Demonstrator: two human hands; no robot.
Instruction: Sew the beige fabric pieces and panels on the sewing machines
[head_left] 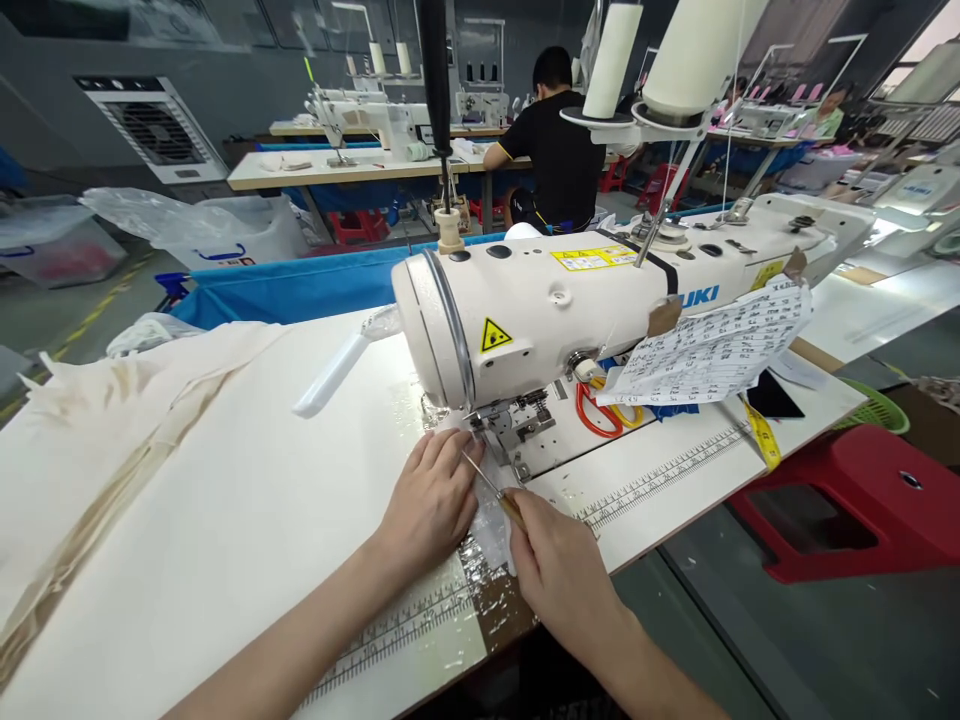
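Forearms (307,622) reach toward the sewing machine (525,310). My right hand (559,560) is wrapped around the handle of an awl (511,507), shaft angled toward the needle area (475,424). My left hand (433,490) lies palm down, fingers bent; whether it grips anything, I cannot tell. White fabric (491,528) lies between both hands. For control, I should keep it flat, fingertips clear.

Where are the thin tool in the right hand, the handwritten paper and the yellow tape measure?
Thin tool (511,510): head view, on its brown handle.
Handwritten paper (703,348): head view, middle of its written side.
Yellow tape measure (763,438): head view, middle of its visible strip.
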